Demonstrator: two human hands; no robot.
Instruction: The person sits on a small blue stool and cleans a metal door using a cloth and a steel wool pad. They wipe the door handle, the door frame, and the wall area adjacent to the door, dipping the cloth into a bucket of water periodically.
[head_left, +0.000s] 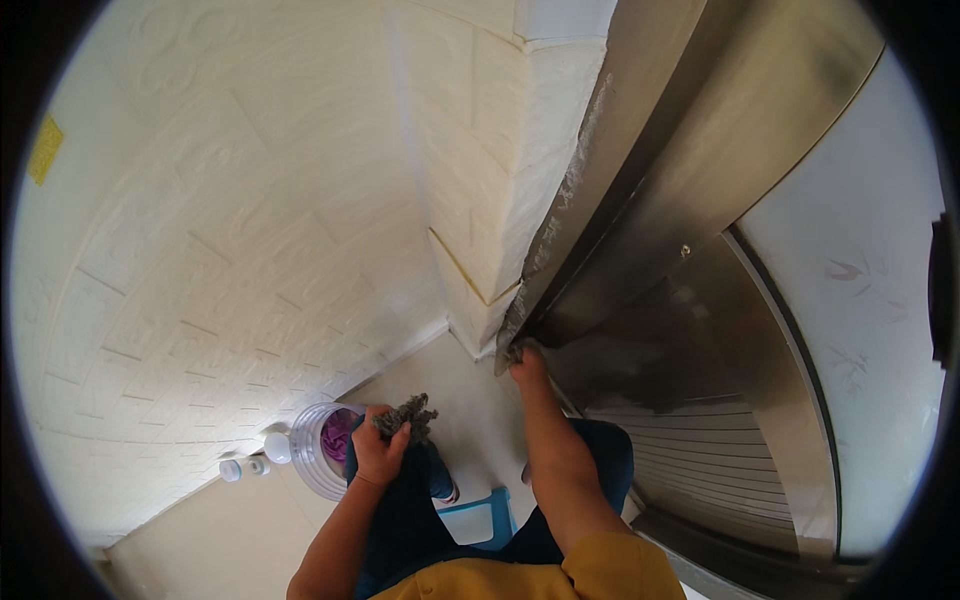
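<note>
My left hand (379, 454) is closed around a ragged grey wad (411, 418), which looks like steel wool or a shaggy rag, above my left knee. Reaching forward, my right hand (531, 366) presses a greyish cloth or pad (510, 356) against the bottom of a metal door frame (559, 247). My fingers hide part of that pad. Pale residue streaks the frame's edge beside the wall. The metal door (660, 352) stands to the right, with a frosted glass panel (862, 262) and a ribbed lower part.
Cream brick-patterned wall panels (262, 285) meet the frame at a corner. Left of my knee stands a clear plastic bucket (304, 450) with a purple cloth (337, 435) inside. Several white-topped containers (277, 448) line the wall. A blue stool (501, 514) is between my legs on the tiled floor (247, 517).
</note>
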